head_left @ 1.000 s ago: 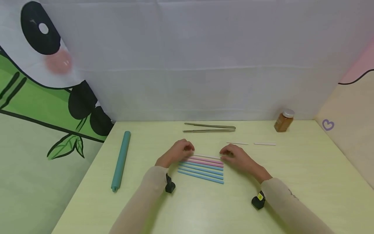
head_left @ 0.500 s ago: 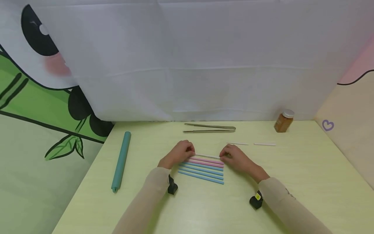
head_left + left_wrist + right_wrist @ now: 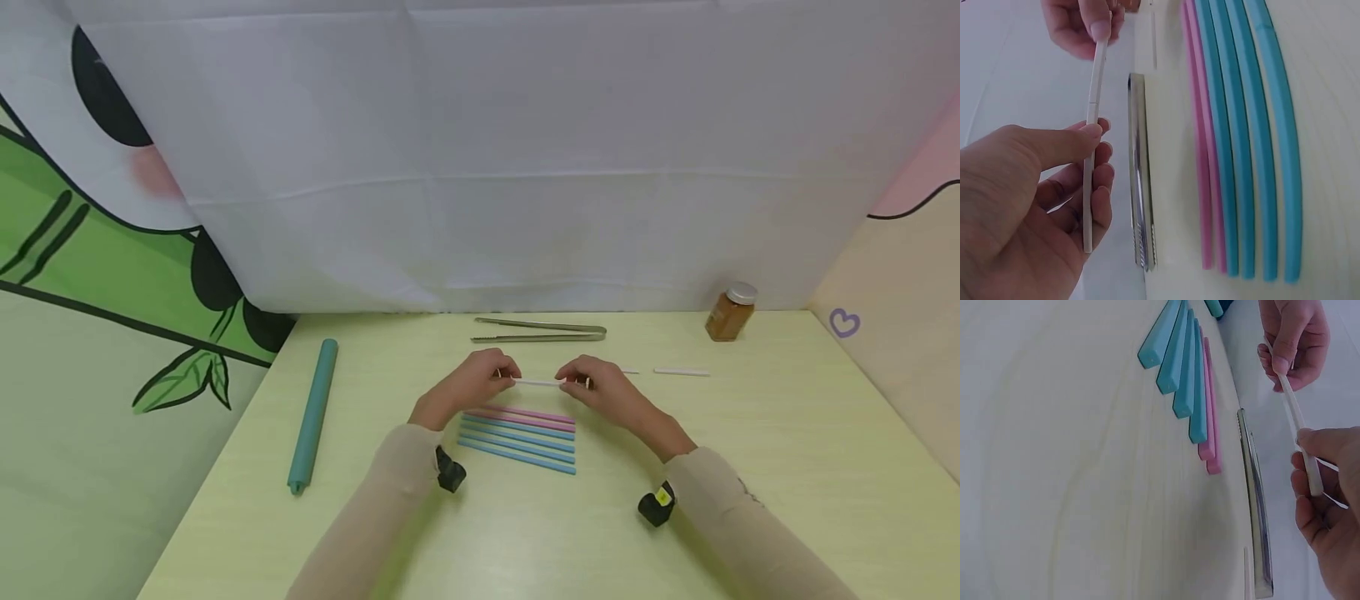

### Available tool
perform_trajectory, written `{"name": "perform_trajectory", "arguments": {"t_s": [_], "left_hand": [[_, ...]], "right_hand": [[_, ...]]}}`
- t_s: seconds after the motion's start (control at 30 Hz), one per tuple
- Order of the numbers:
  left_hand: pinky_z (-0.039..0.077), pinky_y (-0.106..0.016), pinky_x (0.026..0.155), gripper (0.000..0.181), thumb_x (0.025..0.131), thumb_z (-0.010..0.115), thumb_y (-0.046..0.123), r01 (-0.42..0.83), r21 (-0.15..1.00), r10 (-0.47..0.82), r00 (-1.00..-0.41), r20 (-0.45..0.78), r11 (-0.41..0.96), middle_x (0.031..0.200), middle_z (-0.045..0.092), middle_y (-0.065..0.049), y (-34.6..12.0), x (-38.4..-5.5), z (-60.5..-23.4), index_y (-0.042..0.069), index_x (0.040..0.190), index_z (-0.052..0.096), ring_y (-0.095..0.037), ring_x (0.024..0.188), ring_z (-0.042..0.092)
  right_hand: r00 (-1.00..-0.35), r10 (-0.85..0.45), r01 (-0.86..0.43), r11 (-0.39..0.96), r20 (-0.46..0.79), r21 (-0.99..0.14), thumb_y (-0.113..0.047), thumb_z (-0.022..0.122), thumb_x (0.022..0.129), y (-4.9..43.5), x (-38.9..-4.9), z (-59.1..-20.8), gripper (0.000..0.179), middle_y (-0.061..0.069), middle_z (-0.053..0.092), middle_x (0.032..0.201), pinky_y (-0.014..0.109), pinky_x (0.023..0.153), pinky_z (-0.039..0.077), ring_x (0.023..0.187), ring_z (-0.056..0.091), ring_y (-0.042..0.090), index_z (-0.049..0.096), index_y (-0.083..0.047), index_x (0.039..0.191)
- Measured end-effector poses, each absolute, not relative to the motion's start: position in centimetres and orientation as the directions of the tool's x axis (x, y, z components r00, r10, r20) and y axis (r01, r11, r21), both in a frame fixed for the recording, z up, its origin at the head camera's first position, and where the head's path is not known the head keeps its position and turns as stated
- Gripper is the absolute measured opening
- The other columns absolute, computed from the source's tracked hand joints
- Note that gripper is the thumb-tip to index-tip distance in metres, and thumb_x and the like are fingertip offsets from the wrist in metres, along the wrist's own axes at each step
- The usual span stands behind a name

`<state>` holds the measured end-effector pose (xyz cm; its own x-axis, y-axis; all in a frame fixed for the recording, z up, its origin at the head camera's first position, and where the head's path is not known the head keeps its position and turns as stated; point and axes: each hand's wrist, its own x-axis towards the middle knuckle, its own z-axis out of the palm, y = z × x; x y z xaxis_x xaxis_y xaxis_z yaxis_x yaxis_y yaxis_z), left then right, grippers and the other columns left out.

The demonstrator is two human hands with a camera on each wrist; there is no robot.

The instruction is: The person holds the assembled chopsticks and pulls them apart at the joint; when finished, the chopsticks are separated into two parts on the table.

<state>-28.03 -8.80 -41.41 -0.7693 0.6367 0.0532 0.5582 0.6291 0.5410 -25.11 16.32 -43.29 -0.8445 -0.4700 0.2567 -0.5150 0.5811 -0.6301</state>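
A thin white stick (image 3: 536, 382) is held level between my two hands, raised off the table. My left hand (image 3: 468, 383) pinches it toward its left end, thumb against fingers; the left wrist view shows the stick (image 3: 1090, 150) running along the curled fingers. Toward the other end, my right hand (image 3: 603, 392) pinches it the same way. A fine line crosses the stick between the hands. Below the hands lie two pink sticks (image 3: 532, 414) and several blue sticks (image 3: 517, 446), side by side in a row on the table.
Metal tongs (image 3: 540, 337) lie behind the hands. Farther right are a white stick (image 3: 680, 372) and a thinner white one (image 3: 632, 372), partly behind my right hand. A brown jar with a silvery lid (image 3: 729, 317) stands back right. A teal roll (image 3: 312, 417) lies left.
Both hands have lifted the white stick from beyond the pink sticks, moving it up and away from the row. The pink and blue sticks have stayed in place.
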Motion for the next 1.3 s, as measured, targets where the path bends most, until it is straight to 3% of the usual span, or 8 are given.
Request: {"name": "perform_trajectory", "arguments": {"t_s": [0.17, 1.3], "left_hand": [[0.047, -0.025, 0.074, 0.013, 0.093, 0.061, 0.009, 0.565, 0.537, 0.644, -0.763, 0.052, 0.626, 0.091, 0.064, -0.005, -7.6, -27.5, -40.8, 0.005, 0.103, 0.069, -0.015, 0.082, 0.058], [0.046, -0.021, 0.071, 0.010, 0.092, 0.063, 0.015, 0.615, 0.513, 0.630, -0.757, 0.172, 0.599, 0.088, 0.062, -0.002, -7.0, -28.2, -42.1, 0.009, 0.095, 0.071, -0.011, 0.077, 0.056]], "right_hand": [[-0.827, -0.495, -0.539, 0.566, 0.267, -0.624, -0.013, 0.065, 0.091, 15.3, -25.0, -43.2, 0.012, -0.001, 0.064, 0.090, 0.027, 0.073, 0.051, 0.079, 0.056, 0.009, 0.069, -0.008, 0.102], [-0.838, -0.489, -0.523, 0.588, 0.243, -0.618, -0.010, 0.057, 0.096, 15.0, -24.8, -43.4, 0.006, 0.005, 0.060, 0.092, 0.025, 0.066, 0.044, 0.074, 0.049, 0.012, 0.060, -0.005, 0.097]]}}
